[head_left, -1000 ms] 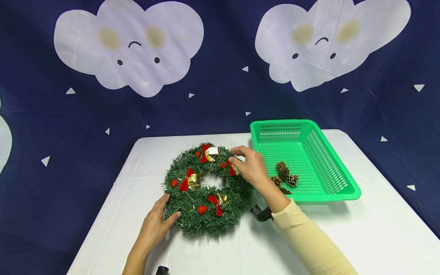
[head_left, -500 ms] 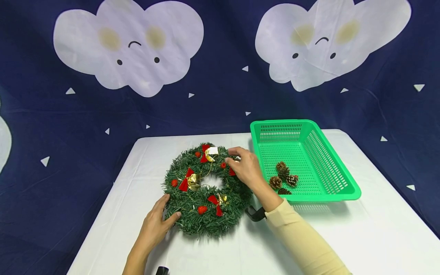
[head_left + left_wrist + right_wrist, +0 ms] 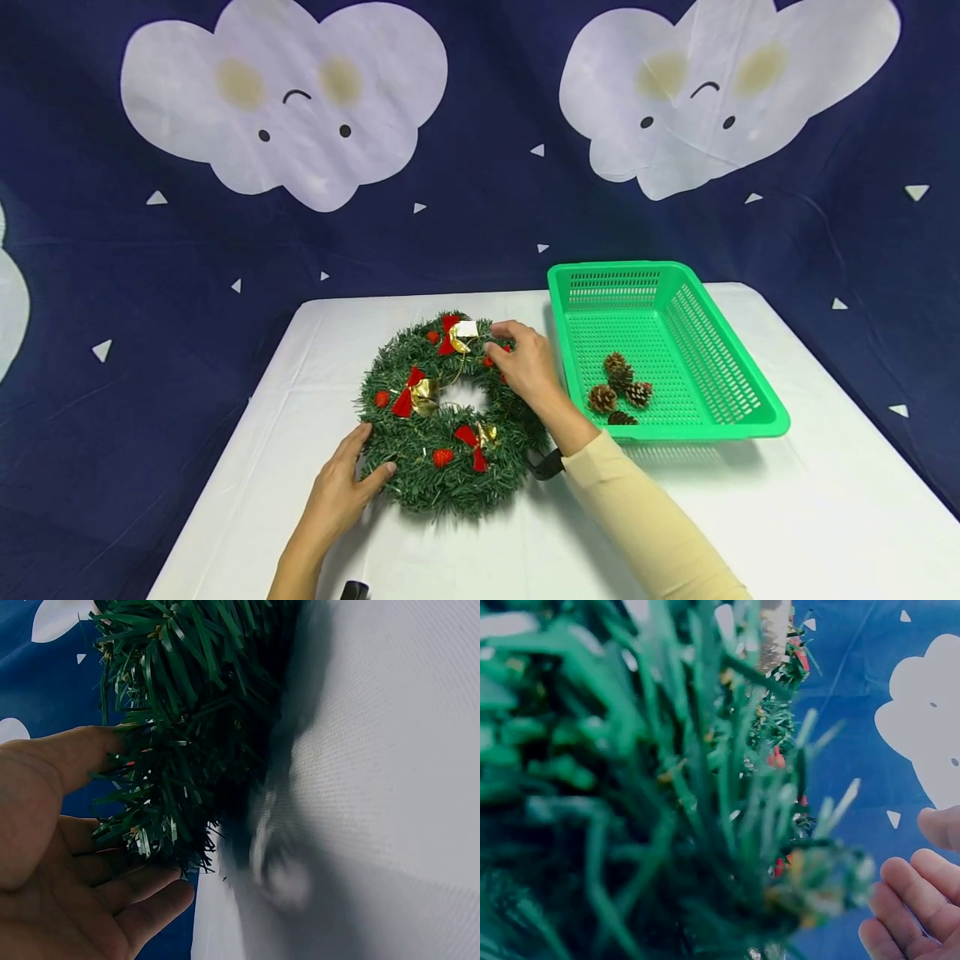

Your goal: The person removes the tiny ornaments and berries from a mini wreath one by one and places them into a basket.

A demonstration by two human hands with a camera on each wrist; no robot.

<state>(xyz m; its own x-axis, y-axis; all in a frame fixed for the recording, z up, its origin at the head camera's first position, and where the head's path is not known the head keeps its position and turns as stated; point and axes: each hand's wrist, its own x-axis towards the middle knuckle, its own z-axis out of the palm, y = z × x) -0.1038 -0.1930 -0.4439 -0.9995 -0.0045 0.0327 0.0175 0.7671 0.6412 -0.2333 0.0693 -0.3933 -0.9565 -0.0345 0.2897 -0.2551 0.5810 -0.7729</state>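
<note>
A green tinsel wreath (image 3: 420, 492) with red-and-gold bows and red berries lies on the white table. My left hand (image 3: 337, 487) rests at its lower left edge, thumb over the top and relaxed fingers along the side. In the left wrist view, the thumb and fingers of that hand (image 3: 67, 847) lie either side of the greenery. Over the upper right of the wreath is my right hand (image 3: 528, 362), thumb and forefinger apart with nothing visible between them. It partly hides a right-hand bow. A top bow (image 3: 450, 335) carries a small white tag (image 3: 467, 328).
A green plastic basket (image 3: 720, 333) stands right of the wreath. Several pine cones (image 3: 618, 372) lie in its near left corner. A black strap (image 3: 546, 465) hangs at my right wrist. Behind the table is a dark blue cloth (image 3: 480, 242) with clouds.
My right hand has slid left over the wreath, away from the basket, uncovering more pine cones and hiding more of the right-hand bow. My left hand stays in place.
</note>
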